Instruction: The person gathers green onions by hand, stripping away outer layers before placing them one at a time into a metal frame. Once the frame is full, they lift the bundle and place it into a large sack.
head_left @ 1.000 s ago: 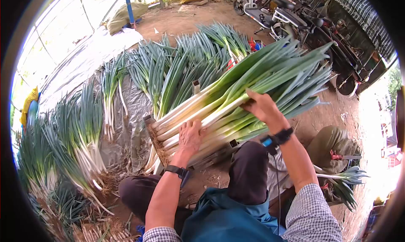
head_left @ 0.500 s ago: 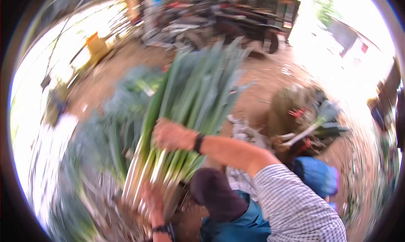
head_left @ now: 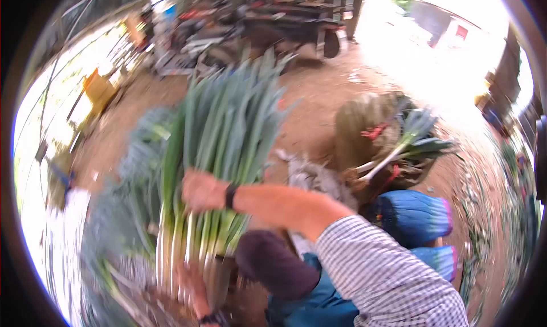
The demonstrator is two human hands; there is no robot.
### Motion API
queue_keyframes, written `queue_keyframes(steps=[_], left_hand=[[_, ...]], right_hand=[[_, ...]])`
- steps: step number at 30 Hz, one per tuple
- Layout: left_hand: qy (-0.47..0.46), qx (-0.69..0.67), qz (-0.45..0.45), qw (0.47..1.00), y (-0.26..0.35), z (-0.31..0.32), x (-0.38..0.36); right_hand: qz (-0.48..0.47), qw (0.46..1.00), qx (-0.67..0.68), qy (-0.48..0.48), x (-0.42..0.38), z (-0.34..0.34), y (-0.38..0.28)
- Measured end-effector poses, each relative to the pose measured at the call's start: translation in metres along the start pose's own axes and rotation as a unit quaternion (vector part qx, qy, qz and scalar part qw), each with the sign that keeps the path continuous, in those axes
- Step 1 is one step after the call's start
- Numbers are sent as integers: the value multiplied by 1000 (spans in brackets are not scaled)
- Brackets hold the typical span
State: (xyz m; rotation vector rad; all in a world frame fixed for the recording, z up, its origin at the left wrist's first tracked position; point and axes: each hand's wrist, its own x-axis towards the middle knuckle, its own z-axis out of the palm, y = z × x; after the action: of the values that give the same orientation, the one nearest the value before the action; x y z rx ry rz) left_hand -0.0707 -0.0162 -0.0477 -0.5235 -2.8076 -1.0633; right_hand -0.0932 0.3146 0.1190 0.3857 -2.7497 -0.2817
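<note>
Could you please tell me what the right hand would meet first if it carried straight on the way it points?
The right hand would probably meet the leafy stalks just to its left first, though blur leaves the depth unclear.

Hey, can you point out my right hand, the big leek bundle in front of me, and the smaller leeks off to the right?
right hand (head_left: 203, 191): head view, back of the hand.
big leek bundle (head_left: 222, 139): head view, green leaves.
smaller leeks (head_left: 407, 139): head view, where stalk meets leaves.
</note>
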Motion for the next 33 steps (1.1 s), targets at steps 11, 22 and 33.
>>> queue_keyframes(steps=[11,22,33], left_hand=[[92,15,-43,995,54,-29,-8],[189,60,-54,979,48,-22,-19],[139,2,-90,986,36,-18,-16]], right_hand=[[-63,991,107,53,-2,-21,-4],[-72,995,45,48,-25,-24,-18],[-85,992,83,42,-28,-44,-27]])
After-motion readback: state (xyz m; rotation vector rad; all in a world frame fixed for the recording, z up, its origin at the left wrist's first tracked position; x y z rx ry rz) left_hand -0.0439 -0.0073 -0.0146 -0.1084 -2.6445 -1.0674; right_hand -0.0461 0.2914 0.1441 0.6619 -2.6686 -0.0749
